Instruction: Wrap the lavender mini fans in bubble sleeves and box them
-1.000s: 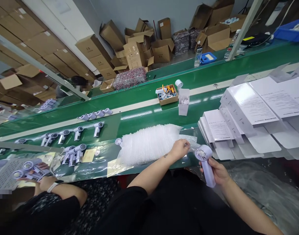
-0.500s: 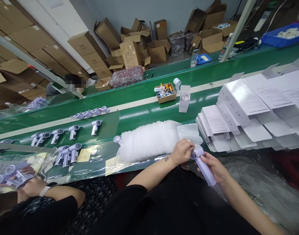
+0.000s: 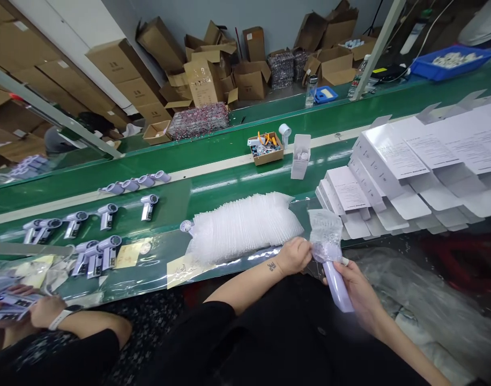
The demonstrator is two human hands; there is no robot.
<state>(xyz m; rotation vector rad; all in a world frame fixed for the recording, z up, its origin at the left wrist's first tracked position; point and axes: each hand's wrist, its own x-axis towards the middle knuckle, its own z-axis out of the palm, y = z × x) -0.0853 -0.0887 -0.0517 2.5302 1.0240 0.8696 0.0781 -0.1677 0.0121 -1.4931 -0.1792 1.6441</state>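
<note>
My right hand (image 3: 356, 287) grips the handle of a lilac hand-held fan (image 3: 336, 281), held upright at the near edge of the green conveyor belt (image 3: 229, 187). My left hand (image 3: 296, 254) pinches a clear bubble-wrap bag (image 3: 325, 231) that covers the fan's head. Just left of my hands lies a fanned stack of the same bubble bags (image 3: 241, 225) on the belt.
Stacks of flat white cartons (image 3: 406, 177) lie right of my hands. Several lilac fans (image 3: 93, 252) lie on the belt to the left, where another person's hands (image 3: 36, 311) hold one. A small parts box (image 3: 265, 147) and a white carton (image 3: 299, 156) stand farther back. Cardboard boxes pile behind.
My left hand has picked a bubble bag off the stack and pulled it over the fan's head, while my right hand kept hold of the handle.
</note>
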